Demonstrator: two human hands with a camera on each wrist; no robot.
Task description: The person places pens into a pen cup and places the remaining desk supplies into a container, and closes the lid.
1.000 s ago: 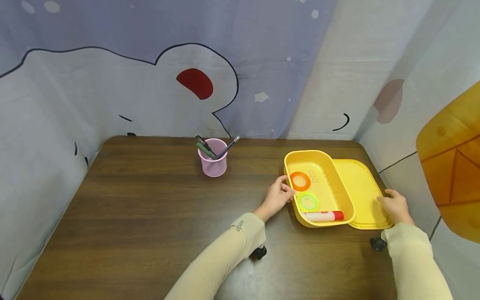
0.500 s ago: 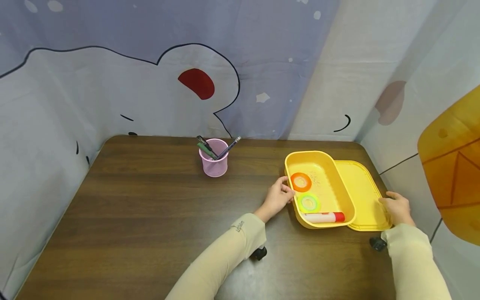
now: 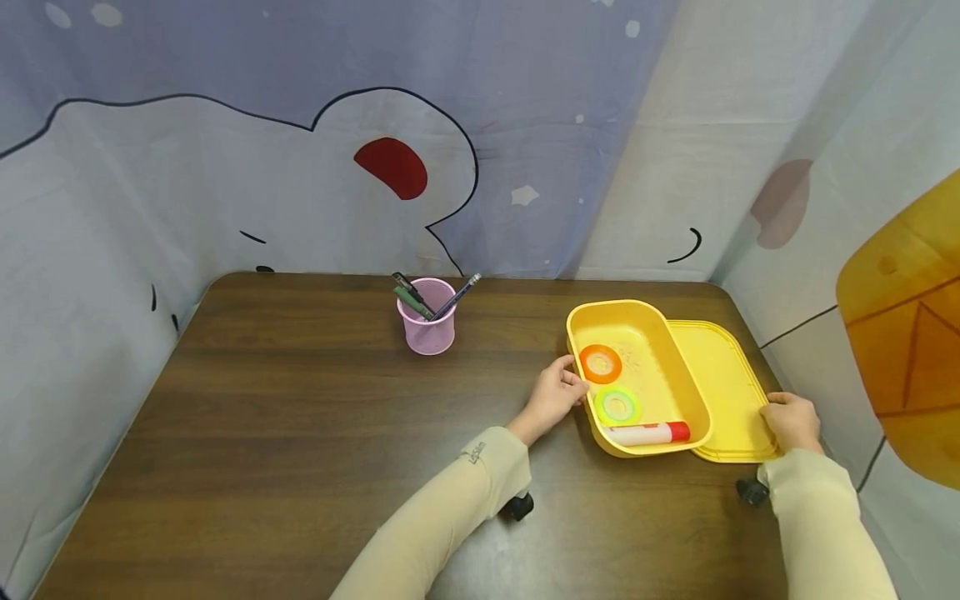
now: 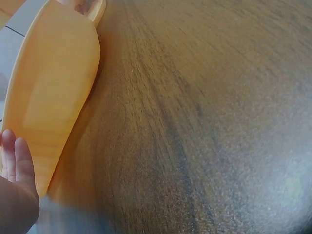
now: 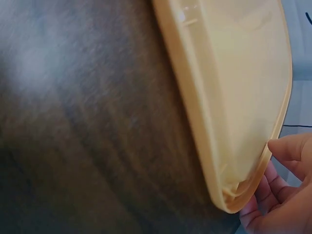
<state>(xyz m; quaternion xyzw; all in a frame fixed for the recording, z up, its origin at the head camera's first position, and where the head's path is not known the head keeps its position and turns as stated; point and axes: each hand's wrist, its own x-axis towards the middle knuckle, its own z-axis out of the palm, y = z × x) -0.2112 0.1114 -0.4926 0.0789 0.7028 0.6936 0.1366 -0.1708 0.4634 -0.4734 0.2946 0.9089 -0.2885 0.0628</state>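
Note:
A yellow plastic box (image 3: 678, 367) stands without its cover on the right side of the table. Inside lie an orange tape roll (image 3: 601, 364), a green-yellow tape roll (image 3: 617, 405) and a white glue stick (image 3: 647, 433) with a red cap. My left hand (image 3: 553, 397) holds the box's left rim, fingers along the outer wall (image 4: 56, 92). To the right of the box, its yellow lid (image 3: 727, 392) is partly hidden behind it. My right hand (image 3: 793, 422) pinches the lid's near right edge, thumb above and fingers below in the right wrist view (image 5: 285, 190).
A pink mesh cup (image 3: 429, 333) with several pens stands near the table's back edge, left of the box. Printed curtains (image 3: 525, 125) hang behind the brown table (image 3: 300, 433) and along its sides.
My right hand has shifted slightly nearer and now grips the lid's edge, where its fingers earlier lay over it. The left hand and the box have stayed almost still.

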